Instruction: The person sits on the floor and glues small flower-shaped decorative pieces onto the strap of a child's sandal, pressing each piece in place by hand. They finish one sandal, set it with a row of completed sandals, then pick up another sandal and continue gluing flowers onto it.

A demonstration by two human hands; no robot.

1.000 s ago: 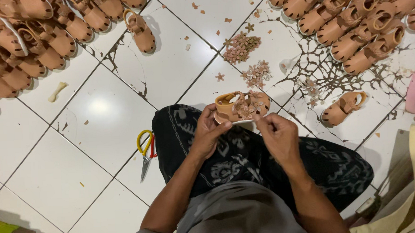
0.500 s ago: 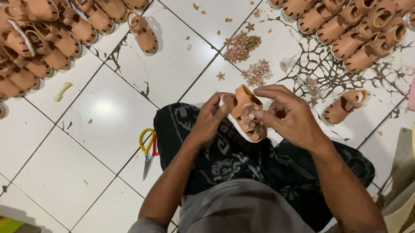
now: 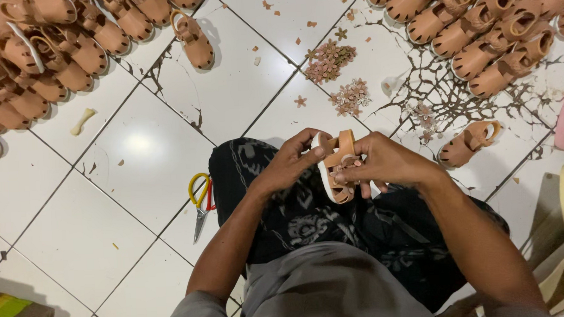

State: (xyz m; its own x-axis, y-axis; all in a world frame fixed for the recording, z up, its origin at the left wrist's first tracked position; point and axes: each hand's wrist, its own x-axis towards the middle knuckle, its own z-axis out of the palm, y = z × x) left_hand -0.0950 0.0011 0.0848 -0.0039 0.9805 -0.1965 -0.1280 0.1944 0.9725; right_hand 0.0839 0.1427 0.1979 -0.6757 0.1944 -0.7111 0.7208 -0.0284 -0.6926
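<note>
While both hands meet over the lap, I see the left hand (image 3: 289, 168) pinching the heel end of a small tan sandal (image 3: 336, 169), thumb and fingers closed on its white sole edge. The right hand (image 3: 383, 163) curls round the other side, fingertips pressed onto the straps near the toe; both are gripping, neither is open. The sandal sits at frame centre, held clear of the dark patterned cloth (image 3: 310, 220) on the lap, tilted with its sole partly toward me.

My worries from here: the hold is all fingertips on a smooth sole rim, so a slip could drop the sandal onto the tile (image 3: 142, 145). The right fingers hide whatever they press at the strap, so I cannot tell whether anything small sits under them; if so, uneven pressure might shift it crooked.

At 9 o'clock from the hands, scissors (image 3: 201, 200) with red and yellow handles lie on the floor just beside the knee, and a knee shift could knock them. Flower pieces (image 3: 339, 80) lie in loose heaps at 12 o'clock, easily scattered. A lone sandal (image 3: 468, 143) rests at 3 o'clock, with rows of sandals (image 3: 485, 23) at 1 and more (image 3: 43, 55) at 10.
</note>
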